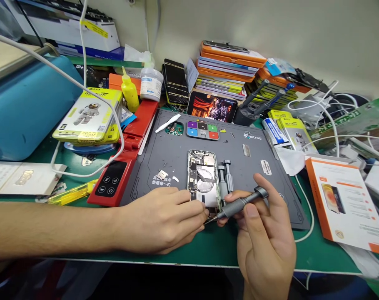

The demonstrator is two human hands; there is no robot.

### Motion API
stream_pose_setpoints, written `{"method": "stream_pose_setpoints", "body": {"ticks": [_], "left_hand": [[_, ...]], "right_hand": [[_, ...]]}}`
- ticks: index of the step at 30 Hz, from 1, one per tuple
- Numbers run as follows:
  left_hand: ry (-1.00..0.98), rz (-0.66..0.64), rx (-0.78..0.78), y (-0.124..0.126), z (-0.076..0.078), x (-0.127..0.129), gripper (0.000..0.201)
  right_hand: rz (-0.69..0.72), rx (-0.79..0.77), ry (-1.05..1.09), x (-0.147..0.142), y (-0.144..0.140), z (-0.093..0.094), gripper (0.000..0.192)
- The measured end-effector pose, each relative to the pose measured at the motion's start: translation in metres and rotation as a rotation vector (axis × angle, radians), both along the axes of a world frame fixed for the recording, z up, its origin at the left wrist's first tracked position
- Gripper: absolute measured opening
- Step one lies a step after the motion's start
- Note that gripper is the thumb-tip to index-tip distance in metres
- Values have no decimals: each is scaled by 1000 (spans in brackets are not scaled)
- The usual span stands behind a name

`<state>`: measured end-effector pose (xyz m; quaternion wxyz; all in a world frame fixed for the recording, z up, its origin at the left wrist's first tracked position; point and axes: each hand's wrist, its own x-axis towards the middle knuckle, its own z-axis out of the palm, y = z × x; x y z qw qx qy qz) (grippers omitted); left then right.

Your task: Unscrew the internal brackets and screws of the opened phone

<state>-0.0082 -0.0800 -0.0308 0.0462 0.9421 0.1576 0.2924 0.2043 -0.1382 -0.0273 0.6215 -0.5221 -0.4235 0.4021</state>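
Observation:
An opened phone [205, 171] lies on a grey work mat, its circuit board, round coil and inner parts bare. My left hand [164, 218] lies over the phone's lower left part, fingers curled together on it; their tips and the thumb are partly hidden. In my right hand [264, 237] is a grey screwdriver [236, 207], held between thumb and fingers and slanting down to the left. Its thin tip is at the phone's bottom edge, close to my left fingertips. Two more grey screwdrivers [227, 175] lie just right of the phone.
On the mat [164, 146] lie a white plastic pry tool [168, 123], a coloured tile pad [202, 130] and small metal pieces [162, 175]. A propped phone [212, 107] shows a picture. A red device [111, 179] borders the left; an orange-white box [345, 204] stands right. White cables [92, 171] loop around.

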Motion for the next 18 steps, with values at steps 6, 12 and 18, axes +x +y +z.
{"method": "stream_pose_setpoints", "body": {"ticks": [6, 12, 18], "left_hand": [[-4, -2, 7, 1, 2, 1, 19], [0, 19, 24, 1, 1, 2, 18], [76, -2, 159, -4, 0, -3, 23]], "right_hand": [[-30, 27, 38, -1, 0, 3, 41], [-117, 100, 41, 0, 4, 5, 42], [-303, 265, -182, -2, -6, 5, 52]]}}
